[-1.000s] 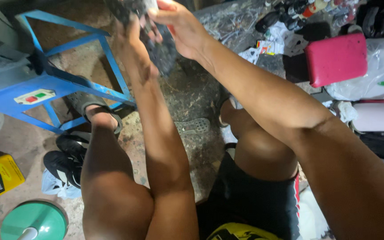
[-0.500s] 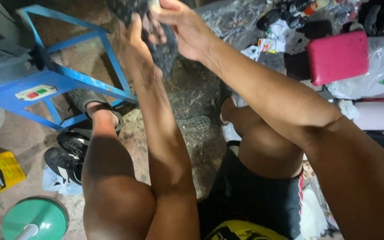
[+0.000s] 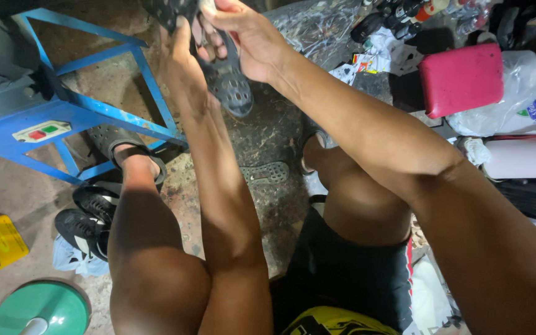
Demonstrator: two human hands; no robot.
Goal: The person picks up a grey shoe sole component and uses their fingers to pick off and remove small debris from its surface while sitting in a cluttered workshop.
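Dark perforated sandal (image 3: 227, 80) is at the far middle of the scene, raised above the stone floor (image 3: 268, 142). Your left hand (image 3: 178, 40) and right hand (image 3: 243, 31) both grip it (its top part is cut off).

Dark perforated sandal (image 3: 227, 80), 12 o'clock, gripped by left hand (image 3: 178, 53) and right hand (image 3: 243, 34). Blue metal frame (image 3: 63, 111), 10 o'clock. Pink block (image 3: 461, 77), 2 o'clock. Green lid (image 3: 41, 308), 8 o'clock.

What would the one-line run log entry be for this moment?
left hand: gripping dark perforated sandal | right hand: pinching sandal's top | sandal: raised above stone floor | blue metal frame: left
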